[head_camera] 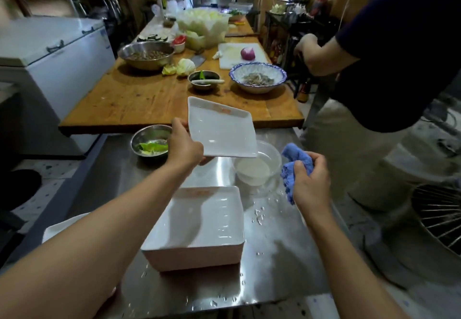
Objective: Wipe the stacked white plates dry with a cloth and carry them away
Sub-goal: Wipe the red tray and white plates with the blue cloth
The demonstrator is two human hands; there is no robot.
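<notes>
The left hand (183, 145) is gripping one white square plate (220, 130) by its near-left edge, thumb on top and fingers curled beneath, and is holding it tilted in the air above the steel desk (277, 256). The right hand (310, 184) is clutching a bunched blue cloth (296, 166), fingers curled tightly round it; cloth and plate are apart, not touching. The stack of white plates (199, 226) is sitting on the desk directly below the arms, its top plate glistening wet. Water droplets (259, 216) are lying on the steel just right of the stack. A clear glass bowl (259, 166) is standing between the stack and the cloth. A small steel bowl with greens (151, 141) is resting left of the raised plate. A second person (389, 69) is standing at the right.
</notes>
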